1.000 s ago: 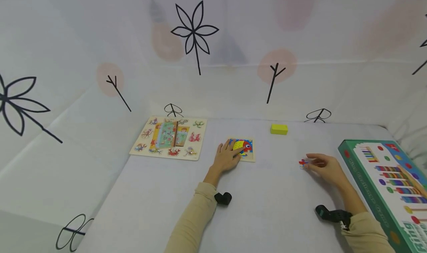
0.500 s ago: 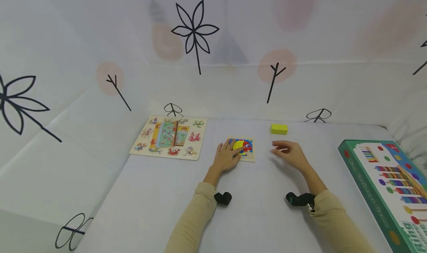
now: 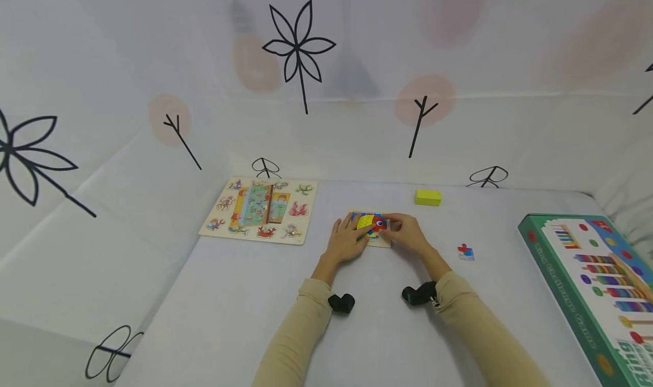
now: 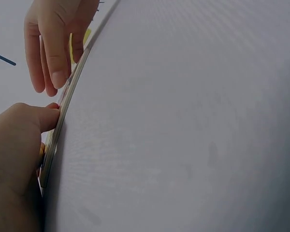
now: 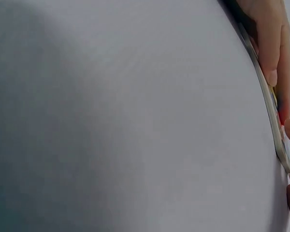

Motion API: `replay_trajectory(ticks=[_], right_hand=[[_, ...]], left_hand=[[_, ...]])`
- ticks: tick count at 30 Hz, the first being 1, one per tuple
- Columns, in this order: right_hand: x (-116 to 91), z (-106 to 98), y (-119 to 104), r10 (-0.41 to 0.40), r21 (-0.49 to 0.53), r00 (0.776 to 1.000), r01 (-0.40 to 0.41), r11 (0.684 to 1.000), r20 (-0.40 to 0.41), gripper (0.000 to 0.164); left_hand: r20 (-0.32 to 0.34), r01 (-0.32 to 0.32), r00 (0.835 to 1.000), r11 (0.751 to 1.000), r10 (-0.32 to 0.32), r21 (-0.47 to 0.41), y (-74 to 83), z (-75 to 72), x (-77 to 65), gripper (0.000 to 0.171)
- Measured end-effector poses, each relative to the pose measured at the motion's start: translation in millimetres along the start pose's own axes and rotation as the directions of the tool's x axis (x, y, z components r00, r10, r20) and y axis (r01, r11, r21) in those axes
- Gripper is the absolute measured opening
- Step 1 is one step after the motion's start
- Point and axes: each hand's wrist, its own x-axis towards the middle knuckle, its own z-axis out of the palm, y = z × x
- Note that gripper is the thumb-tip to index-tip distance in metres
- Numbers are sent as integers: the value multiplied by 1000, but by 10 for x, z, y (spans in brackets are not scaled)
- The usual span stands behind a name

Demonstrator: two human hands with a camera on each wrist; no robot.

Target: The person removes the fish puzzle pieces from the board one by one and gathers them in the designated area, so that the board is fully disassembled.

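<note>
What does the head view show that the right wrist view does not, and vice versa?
Only the head view: the large green-sided box with xylophone pictures, pale board of printed sea creatures, yellow rectangular block, and small flat red-and-blue loose piece.

Only the right wrist view: a close, edge-on profile of the square, pale-edged fish puzzle.

Both: that puzzle, the left hand, the right hand (only its fingers in the wrist view), and the white tabletop.

Puzzle (image 3: 378, 243): left hand (image 3: 347, 243) blocks left side, right hand (image 3: 408, 234) the right edge.
Bench (image 3: 377, 330): lane between sleeves (image 3: 301, 330), another from right hand to box (image 3: 573, 296).
Piece (image 3: 466, 252): flat in second lane.
Block (image 3: 427, 198): beyond right hand.
</note>
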Motion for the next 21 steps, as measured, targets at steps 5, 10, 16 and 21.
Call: replay_trajectory(ticks=[5,10,16,21], right_hand=[[45,29,3,6,-12,1000,-5,1000,19,41],[41,34,15,-17,-51,1000,17,999,10,35],[45,37,35,-71,-148,997,71,986,4,30],[58,54,53,-105,-199,994,104,974,6,29]], left_hand=[[6,4,1000,1000,-4,-2,-5,4,8,45],[16,11,1000,1000,-11,-16,7,-4,-2,49],[17,15,1000,1000,-15,-22,24,-18,-14,50],[12,19,1000,1000,-19,-14,27,-32,-13,50]])
